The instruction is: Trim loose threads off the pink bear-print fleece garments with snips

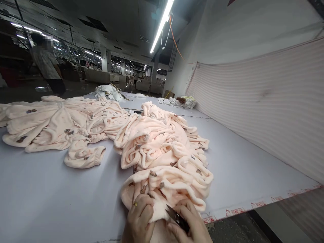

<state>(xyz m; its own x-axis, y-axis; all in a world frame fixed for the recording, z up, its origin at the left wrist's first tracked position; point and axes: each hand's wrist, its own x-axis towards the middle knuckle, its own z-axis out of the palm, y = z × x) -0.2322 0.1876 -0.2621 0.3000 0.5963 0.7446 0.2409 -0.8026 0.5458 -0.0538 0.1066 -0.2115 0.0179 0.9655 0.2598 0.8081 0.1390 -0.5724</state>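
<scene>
At the front of the table, a pink fleece garment with small brown motifs lies bunched on a heap of similar ones. My left hand, with a ring on one finger, is closed on the near edge of this cloth. Just to its right, my right hand grips small dark thread snips. Their pointed blades lie against the pale fabric between my hands, tips apart. The fabric below my fingers runs out of the picture at the bottom.
More pink garments spread over the left of the white table. White cloth pieces and stacked bundles sit at the far end. A striped pink sheet hangs on the right. One person stands at the far left.
</scene>
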